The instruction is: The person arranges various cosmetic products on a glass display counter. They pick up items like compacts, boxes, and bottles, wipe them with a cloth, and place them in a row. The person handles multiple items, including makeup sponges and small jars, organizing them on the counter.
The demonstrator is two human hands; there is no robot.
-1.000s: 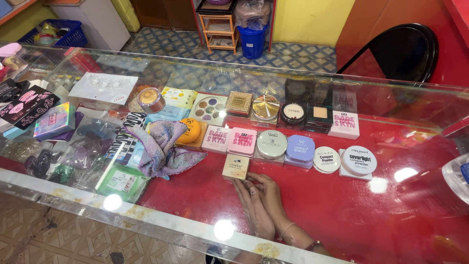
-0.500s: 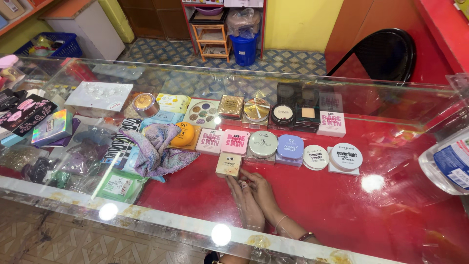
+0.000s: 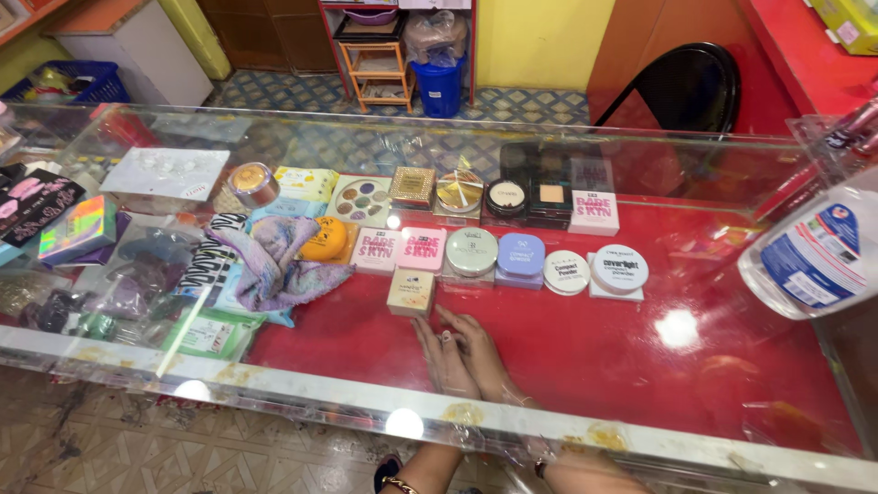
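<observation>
While the glass display case [image 3: 640, 146] carries rows of cosmetics on its red shelf [image 3: 594, 357], both hands are seen inside it near the front edge, laid together flat with fingers stretched out and gripping nothing. The left hand [image 3: 445, 359] and right hand [image 3: 477, 349] are pointed at a small beige box [image 3: 411, 292], set alone just ahead of the fingertips and in front of two pink boxes [image 3: 400, 249]. The box is judged placed or about to be adjusted; a light, square nudge is called for.
</observation>
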